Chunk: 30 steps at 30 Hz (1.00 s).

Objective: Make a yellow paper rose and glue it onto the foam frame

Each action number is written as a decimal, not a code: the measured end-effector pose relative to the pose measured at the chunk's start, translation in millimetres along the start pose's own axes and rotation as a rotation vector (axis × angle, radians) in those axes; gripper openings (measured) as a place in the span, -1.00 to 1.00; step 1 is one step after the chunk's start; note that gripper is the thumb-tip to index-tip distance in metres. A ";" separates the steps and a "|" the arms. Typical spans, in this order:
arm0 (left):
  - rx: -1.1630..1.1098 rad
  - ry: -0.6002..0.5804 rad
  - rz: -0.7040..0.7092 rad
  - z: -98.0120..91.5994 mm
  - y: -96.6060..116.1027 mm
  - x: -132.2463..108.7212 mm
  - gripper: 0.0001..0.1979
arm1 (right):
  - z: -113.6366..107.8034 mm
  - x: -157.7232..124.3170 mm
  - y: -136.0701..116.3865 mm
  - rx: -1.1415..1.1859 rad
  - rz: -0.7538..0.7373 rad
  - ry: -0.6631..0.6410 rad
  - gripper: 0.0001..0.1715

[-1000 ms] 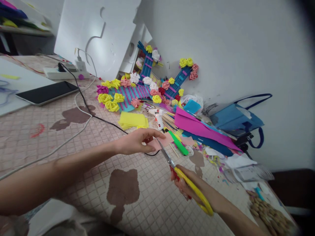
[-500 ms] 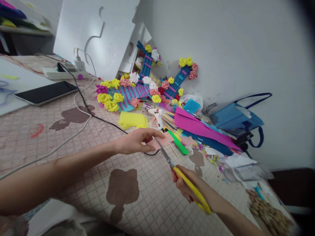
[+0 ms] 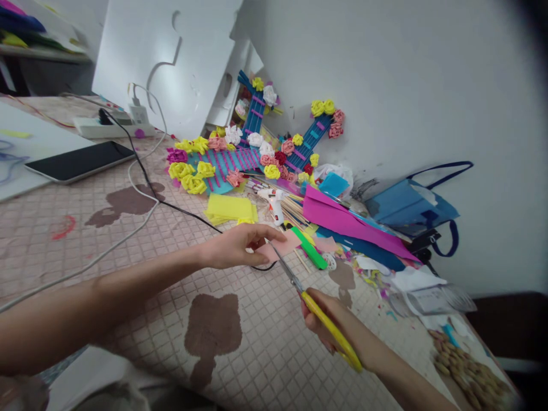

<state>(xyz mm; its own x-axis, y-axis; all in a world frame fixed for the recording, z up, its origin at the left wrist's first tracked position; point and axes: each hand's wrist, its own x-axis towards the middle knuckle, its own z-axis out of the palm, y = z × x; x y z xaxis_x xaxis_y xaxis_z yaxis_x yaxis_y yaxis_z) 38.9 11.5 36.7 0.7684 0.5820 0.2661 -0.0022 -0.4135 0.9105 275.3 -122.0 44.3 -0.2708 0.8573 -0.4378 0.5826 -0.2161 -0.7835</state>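
Note:
Between thumb and fingers, my left hand (image 3: 240, 244) pinches a small pink paper strip (image 3: 291, 242) above the table. My right hand (image 3: 327, 319) is wrapped around the yellow handles of a pair of scissors (image 3: 334, 326). Their metal blades point up and left and lie at the pink strip, beside my left fingertips. Just behind the strip is a green strip-like piece (image 3: 309, 248). A white glue gun (image 3: 273, 202) and a stack of yellow paper sheets (image 3: 231, 208) lie farther back.
Decorated blue structures with paper flowers (image 3: 222, 165) stand against the wall. A magenta sheet (image 3: 351, 222) and a blue bag (image 3: 413, 205) are at the right. A tablet (image 3: 81, 162), a power strip (image 3: 111, 129) and a black cable (image 3: 184, 212) lie left. Peanuts (image 3: 466, 371) sit at the front right.
The scissor handles have come closer together as my right hand closed slightly. My left hand and the pink paper strip look almost unmoved.

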 end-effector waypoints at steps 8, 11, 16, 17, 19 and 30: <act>-0.042 -0.010 0.018 1.6 -4.4 0.5 -0.59 | 1.7 2.7 10.3 -0.013 0.023 0.014 -0.62; -0.044 -0.017 0.021 1.6 -4.1 0.6 -0.60 | 1.4 2.0 10.7 -0.042 -0.005 0.025 -0.59; -0.041 -0.040 0.016 2.1 -5.1 0.6 -0.59 | 0.7 2.9 13.7 -0.040 -0.063 0.015 -0.50; -0.045 -0.046 0.012 2.3 -5.6 0.6 -0.59 | 0.9 3.4 14.4 -0.041 -0.060 0.017 -0.49; -0.046 -0.051 0.005 2.5 -6.6 0.4 -0.58 | 1.6 4.2 15.0 -0.046 -0.050 0.021 -0.48; -0.050 -0.067 -0.011 2.5 -7.2 0.5 -0.57 | 2.2 3.5 1.8 -0.002 -0.003 0.023 -0.41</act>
<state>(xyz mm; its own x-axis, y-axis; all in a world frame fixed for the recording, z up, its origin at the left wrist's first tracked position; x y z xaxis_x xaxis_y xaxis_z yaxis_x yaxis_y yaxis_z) 40.9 13.0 29.4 0.8096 0.5373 0.2361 -0.0245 -0.3710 0.9283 273.8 -120.4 40.4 -0.2548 0.8684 -0.4253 0.5833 -0.2128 -0.7839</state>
